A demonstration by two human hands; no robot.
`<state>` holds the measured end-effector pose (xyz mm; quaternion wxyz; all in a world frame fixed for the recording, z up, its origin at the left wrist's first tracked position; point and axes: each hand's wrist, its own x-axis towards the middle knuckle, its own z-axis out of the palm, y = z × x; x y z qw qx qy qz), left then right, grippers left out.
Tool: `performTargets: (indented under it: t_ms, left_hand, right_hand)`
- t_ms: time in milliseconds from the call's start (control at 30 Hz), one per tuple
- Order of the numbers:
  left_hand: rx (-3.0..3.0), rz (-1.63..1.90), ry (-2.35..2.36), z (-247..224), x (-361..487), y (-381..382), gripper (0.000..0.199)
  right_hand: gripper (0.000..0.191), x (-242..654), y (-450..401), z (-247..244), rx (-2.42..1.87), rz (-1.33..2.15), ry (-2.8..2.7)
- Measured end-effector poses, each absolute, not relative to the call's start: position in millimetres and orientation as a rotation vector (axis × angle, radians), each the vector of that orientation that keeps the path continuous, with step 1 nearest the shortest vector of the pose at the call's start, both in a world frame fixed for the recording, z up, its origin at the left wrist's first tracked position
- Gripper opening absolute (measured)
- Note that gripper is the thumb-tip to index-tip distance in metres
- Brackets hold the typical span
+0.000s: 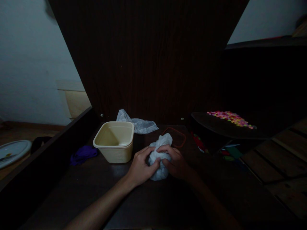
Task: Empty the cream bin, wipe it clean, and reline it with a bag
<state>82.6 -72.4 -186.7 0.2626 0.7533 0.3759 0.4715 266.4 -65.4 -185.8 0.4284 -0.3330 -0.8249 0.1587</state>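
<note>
Between my two hands is a bunched white bundle of thin, cloth-like material (160, 171), gathered to a crumpled tuft at its top. My left hand (143, 164) grips it from the left, fingers and thumb curled against its side. From the right, my right hand (176, 162) closes on the same bundle, thumb and fingers pressed in near the gathers. What the bundle contains, if anything, is hidden. Left of my hands stands a cream plastic tub (120, 155), its visible inside bare. A reddish-brown loop (183, 140), perhaps a rim or band, lies just behind the bundle.
Behind the tub lies another crumpled white sheet (144, 126). A purple cloth (83, 154) rests to the tub's left. Colourful small pieces (231, 118) cover part of a dark curved shelf (203, 120) at right. A tall dark panel (148, 57) closes off the back.
</note>
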Motion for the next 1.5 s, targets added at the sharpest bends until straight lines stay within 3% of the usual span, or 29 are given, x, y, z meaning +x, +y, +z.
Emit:
performTargets:
  t_ms: [400, 1033, 1267, 1500]
  left_hand:
    - [2.049, 1.362, 1.057, -191, 83, -76, 0.019]
    - [2.044, 1.518, 1.023, -200, 84, -77, 0.018]
    - [2.085, 1.577, 1.011, -202, 84, -78, 0.02]
    - [2.072, 1.604, 1.146, -206, 84, -79, 0.032]
  right_hand:
    - [0.048, 252, -64, -183, -0.758, 0.265, -2.002]
    - [0.036, 248, -62, -192, -0.997, -0.034, -1.841]
    - [0.053, 248, -62, -193, -1.018, 0.247, -1.766]
    - [0.037, 248, -62, -193, -1.0, 0.483, -1.63]
